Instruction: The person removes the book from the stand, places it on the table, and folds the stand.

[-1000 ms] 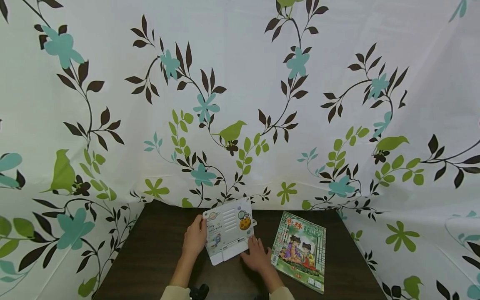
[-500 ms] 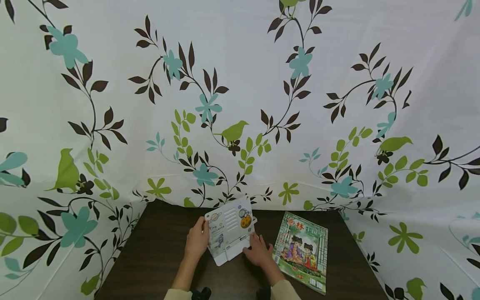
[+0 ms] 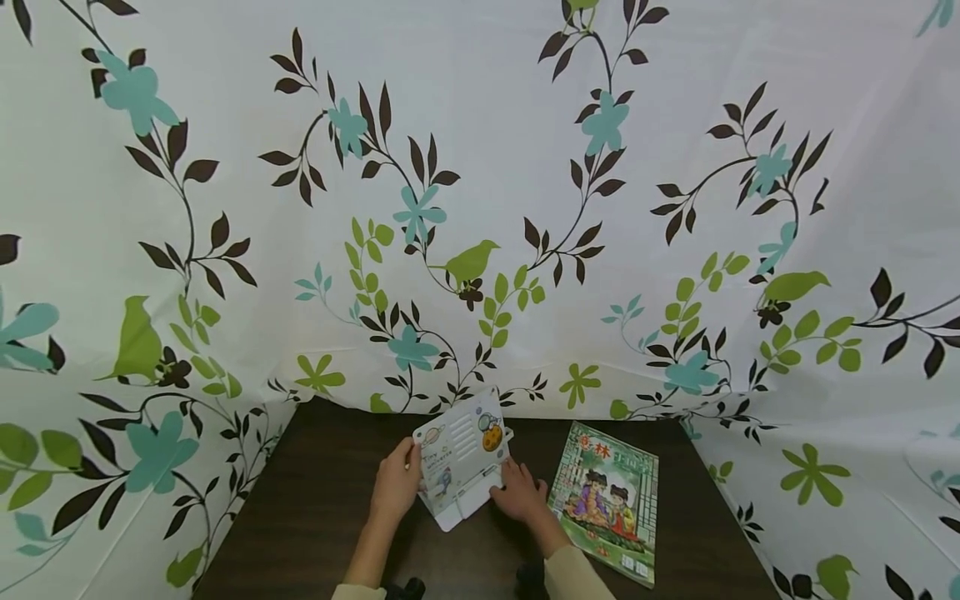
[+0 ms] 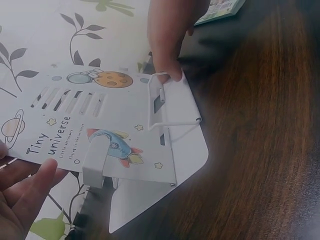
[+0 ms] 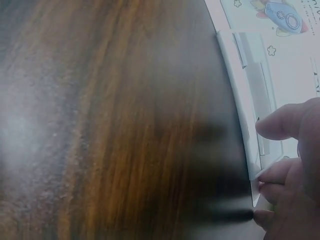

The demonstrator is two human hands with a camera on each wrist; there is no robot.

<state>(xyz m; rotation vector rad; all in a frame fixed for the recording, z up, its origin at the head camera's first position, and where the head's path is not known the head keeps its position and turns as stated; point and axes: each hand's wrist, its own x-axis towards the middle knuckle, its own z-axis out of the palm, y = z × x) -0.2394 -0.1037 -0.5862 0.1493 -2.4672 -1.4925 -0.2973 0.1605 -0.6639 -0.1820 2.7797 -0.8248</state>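
A white book stand point(image 3: 463, 450) printed with "Tiny universe", a rocket and planets is held tilted above the table in the head view. My left hand point(image 3: 397, 482) grips its left edge; in the left wrist view the fingers of the left hand point(image 4: 27, 195) show at that edge. My right hand point(image 3: 520, 492) holds the lower right corner. Thumb and fingers of the right hand point(image 5: 292, 160) pinch the lower ledge in the right wrist view. A white wire bracket point(image 4: 150, 107) and a white clip point(image 4: 96, 162) stick out from the stand's front.
To the right of the stand, a green illustrated magazine point(image 3: 607, 504) lies on the dark wooden table point(image 3: 300, 500). Behind the table hangs a white curtain point(image 3: 480, 167) with leaves, flowers and birds. Dark objects point(image 3: 405, 588) show at the wrists along the bottom edge.
The stand has turned slightly in my hands, its lower left corner shifting right and its face looking narrower. Both hands keep their hold. The whole head view has drifted a little.
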